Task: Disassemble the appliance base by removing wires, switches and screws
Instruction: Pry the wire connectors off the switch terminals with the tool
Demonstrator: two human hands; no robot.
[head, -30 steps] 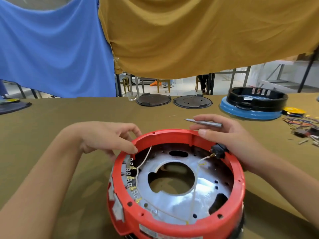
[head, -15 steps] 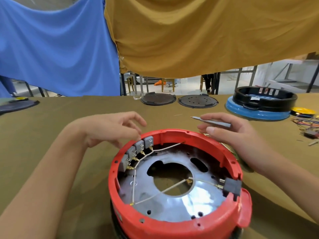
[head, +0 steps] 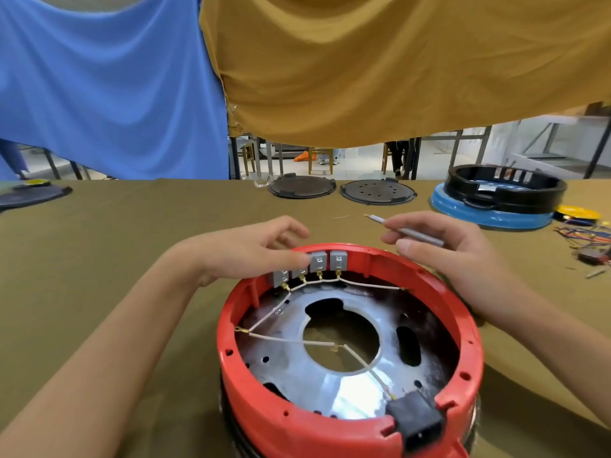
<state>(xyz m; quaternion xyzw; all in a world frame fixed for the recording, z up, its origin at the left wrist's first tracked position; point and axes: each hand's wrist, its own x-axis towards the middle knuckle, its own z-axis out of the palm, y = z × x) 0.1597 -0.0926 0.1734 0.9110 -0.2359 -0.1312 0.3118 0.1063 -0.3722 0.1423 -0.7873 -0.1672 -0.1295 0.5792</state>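
Observation:
A red round appliance base (head: 469,328) lies open side up on the table in front of me, with a shiny metal plate (head: 350,391) inside. Several grey switches (head: 338,260) line its far inner wall, joined by white wires (head: 281,338) that run across the plate to a black power socket (head: 417,423) at the near rim. My left hand (head: 251,249) rests on the far left rim, its thumb touching a grey switch. My right hand (head: 453,256) lies on the far right rim and holds a thin metal screwdriver (head: 406,231) between its fingers.
Two dark round lids (head: 301,186) (head: 377,191) lie at the table's far edge. A black ring on a blue base (head: 496,201) stands far right, with a yellow disc (head: 578,213) and loose coloured wires (head: 588,239) beside it. A dark plate (head: 29,195) sits far left. Blue and ochre cloths hang behind.
The red base has turned: the grey switches swung from the left side to the far wall, and the black socket came round to the near rim. Both hands stayed on the far rim.

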